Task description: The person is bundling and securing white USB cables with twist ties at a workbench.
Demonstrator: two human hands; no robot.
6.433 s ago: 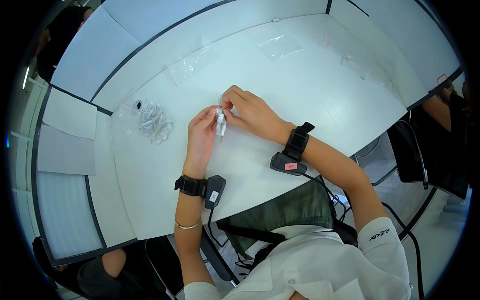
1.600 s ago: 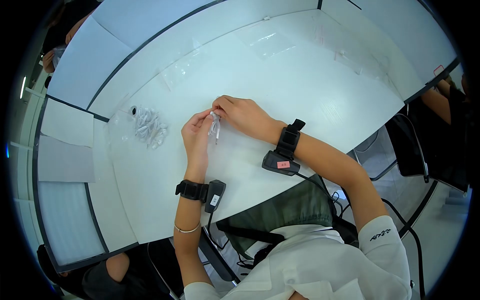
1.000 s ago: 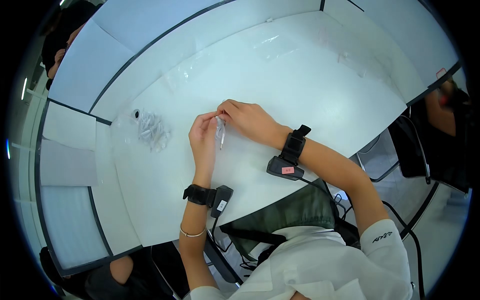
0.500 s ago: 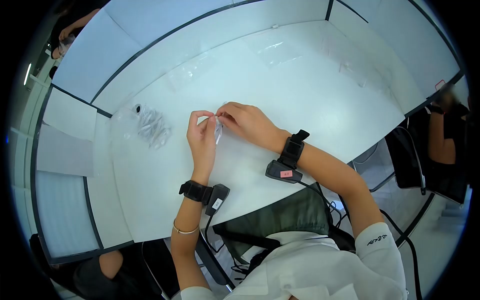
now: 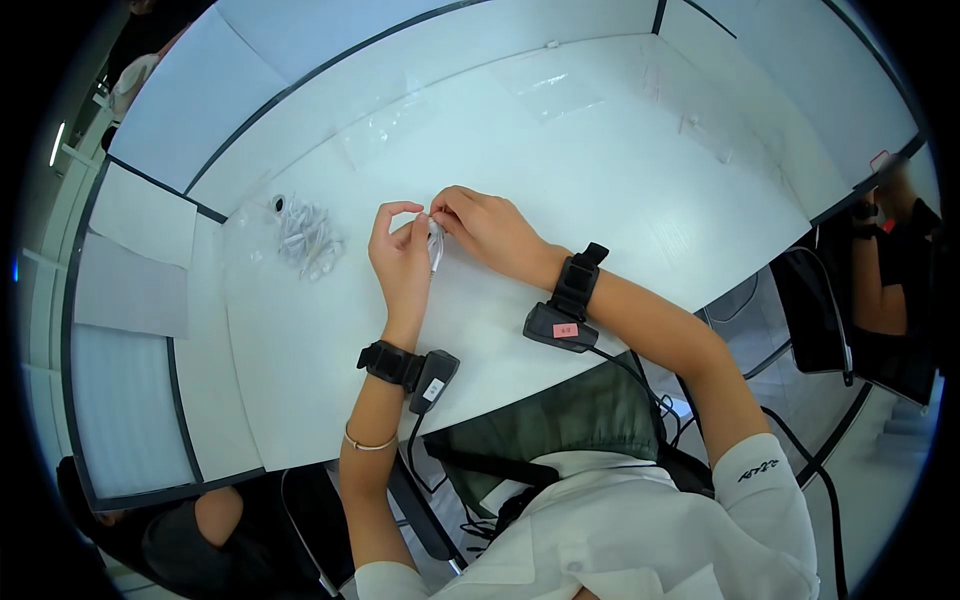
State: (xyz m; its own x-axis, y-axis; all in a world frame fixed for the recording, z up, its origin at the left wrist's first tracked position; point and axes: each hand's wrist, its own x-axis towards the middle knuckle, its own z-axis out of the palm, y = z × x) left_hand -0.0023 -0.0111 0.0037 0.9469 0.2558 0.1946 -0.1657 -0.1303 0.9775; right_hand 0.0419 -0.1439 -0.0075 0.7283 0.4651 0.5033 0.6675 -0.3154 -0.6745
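Observation:
Both hands meet above the white table [image 5: 560,180], left of its middle. My left hand [image 5: 400,262] pinches a small white cable bundle [image 5: 436,248], whose loops hang down beside the thumb. The fingertips of my right hand [image 5: 480,222] are pressed together at the upper end of the same bundle, touching my left fingertips. What exactly lies between the fingertips is too small to make out. To the left, a pile of white cables [image 5: 306,240] in clear plastic lies on the table, with a small dark round piece [image 5: 279,203] at its upper edge.
Clear plastic bags [image 5: 560,95] lie flat toward the back, with another thin one [image 5: 392,125] left of them. Low white panels [image 5: 330,100] border the table. A paper sheet [image 5: 130,285] is at the left. Other people sit beyond the right, lower left and upper left edges.
The view has shifted slightly. Both hands appear a little higher, still together, and more of the white cable bundle shows between them. At the upper left, the other person has moved.

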